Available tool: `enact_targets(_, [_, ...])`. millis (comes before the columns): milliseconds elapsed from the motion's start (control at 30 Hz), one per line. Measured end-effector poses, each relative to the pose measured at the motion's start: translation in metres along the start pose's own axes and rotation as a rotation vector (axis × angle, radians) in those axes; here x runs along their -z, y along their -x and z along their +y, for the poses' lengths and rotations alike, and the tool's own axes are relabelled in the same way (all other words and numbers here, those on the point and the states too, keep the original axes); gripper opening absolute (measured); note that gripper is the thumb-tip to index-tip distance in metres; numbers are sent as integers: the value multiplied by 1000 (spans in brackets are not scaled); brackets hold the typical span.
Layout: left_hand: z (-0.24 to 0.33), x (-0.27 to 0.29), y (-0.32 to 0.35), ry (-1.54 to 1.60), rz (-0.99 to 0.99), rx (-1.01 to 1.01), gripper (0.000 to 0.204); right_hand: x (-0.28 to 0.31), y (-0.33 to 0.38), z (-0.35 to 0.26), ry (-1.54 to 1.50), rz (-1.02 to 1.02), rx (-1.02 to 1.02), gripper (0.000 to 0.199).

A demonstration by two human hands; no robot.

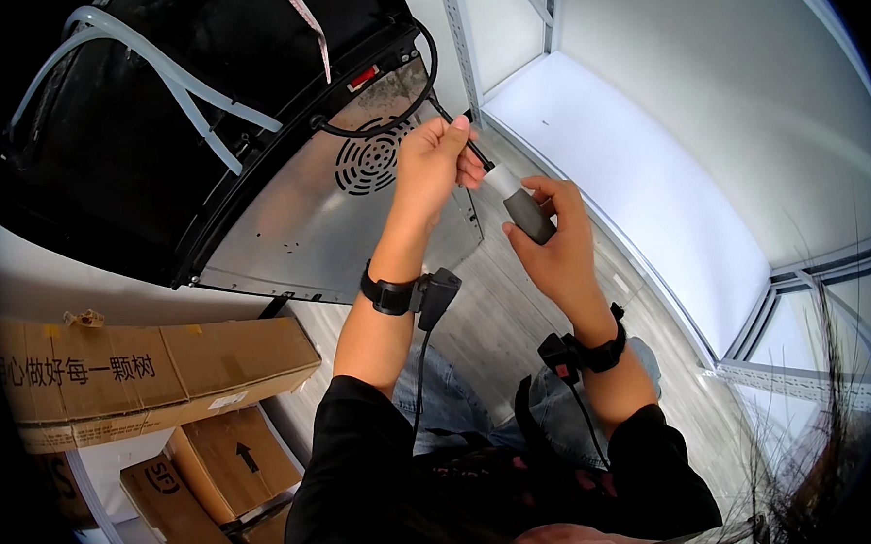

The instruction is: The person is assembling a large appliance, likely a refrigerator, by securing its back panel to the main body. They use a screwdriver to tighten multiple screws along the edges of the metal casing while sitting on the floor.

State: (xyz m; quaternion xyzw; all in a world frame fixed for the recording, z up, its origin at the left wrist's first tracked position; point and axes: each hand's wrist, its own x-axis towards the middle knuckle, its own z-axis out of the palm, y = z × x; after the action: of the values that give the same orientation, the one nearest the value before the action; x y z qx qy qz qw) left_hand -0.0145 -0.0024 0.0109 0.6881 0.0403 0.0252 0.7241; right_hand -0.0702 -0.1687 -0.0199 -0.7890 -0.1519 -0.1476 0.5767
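Grey screwdriver-like tool (505, 183): right hand (561, 247) grips handle (527, 215), left hand (429, 163) pinches shaft (484, 157) near metal panel (302, 219); likely aligning or turning, next move calls for steady wrists.

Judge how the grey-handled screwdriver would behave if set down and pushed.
The grey-handled screwdriver would probably stay stiff, as its dark shaft looks straight. Its handle appears rounded, so it might roll when nudged. The weight likely sits toward the handle, which is far thicker than the shaft.
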Motion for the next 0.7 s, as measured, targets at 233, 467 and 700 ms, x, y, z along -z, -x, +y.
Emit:
enact_targets(233, [-2, 1, 0, 70, -5, -6, 29, 3, -1, 10, -169, -44, -64, 41])
enact_targets(467, [-2, 2, 0, 106, -22, -39, 29, 2, 0, 10, -235, -47, -106, 39])
enact_targets(700, [-3, 3, 0, 132, -27, -33, 28, 2, 0, 10, -262, -49, -124, 39])
